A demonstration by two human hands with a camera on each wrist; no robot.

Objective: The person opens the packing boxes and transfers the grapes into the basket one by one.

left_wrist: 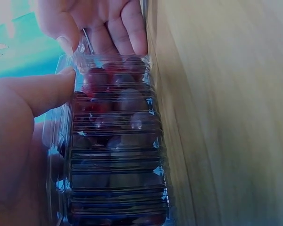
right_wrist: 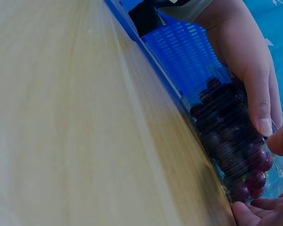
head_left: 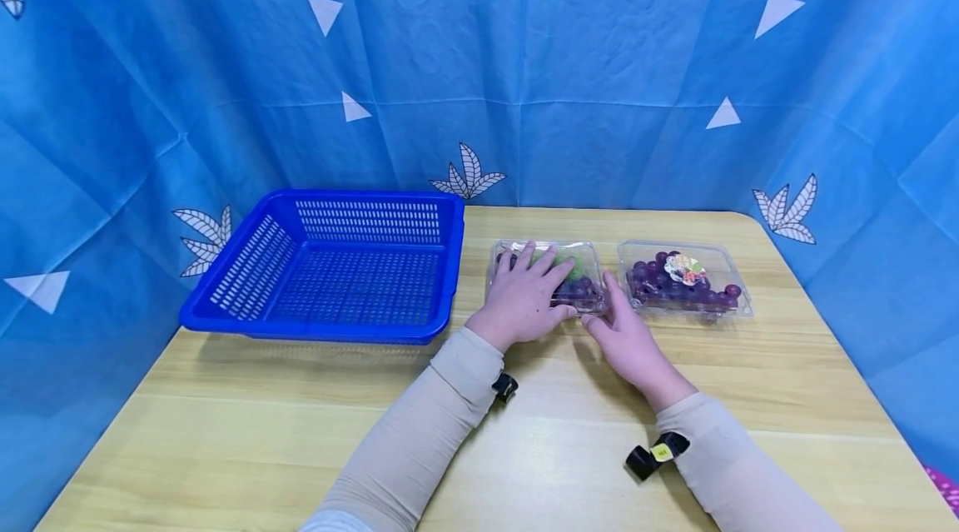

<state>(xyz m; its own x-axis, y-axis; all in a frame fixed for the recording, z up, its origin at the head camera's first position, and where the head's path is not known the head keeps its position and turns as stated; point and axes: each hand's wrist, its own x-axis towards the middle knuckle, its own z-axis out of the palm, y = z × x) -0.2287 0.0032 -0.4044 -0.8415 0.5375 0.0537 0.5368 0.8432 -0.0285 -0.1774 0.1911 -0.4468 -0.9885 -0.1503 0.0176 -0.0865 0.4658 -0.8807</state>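
Observation:
A clear plastic box of grapes (head_left: 580,286) sits on the table, dark grapes and a green patch showing through its lid. My left hand (head_left: 524,299) lies over the lid with fingers spread, its thumb along the front rim. At the front right corner, my right hand (head_left: 629,340) holds the box's edge between thumb and fingers. The left wrist view shows the ribbed front wall of the grape box (left_wrist: 115,141), with the right fingers (left_wrist: 127,28) at its far end. In the right wrist view both thumbs are close together at the rim.
A second clear box of dark grapes (head_left: 685,278), with a round fruit label, stands just right of the first. To the left is a blue plastic basket (head_left: 322,332) with slotted walls. A blue curtain (head_left: 584,57) hangs behind the wooden table (head_left: 524,465).

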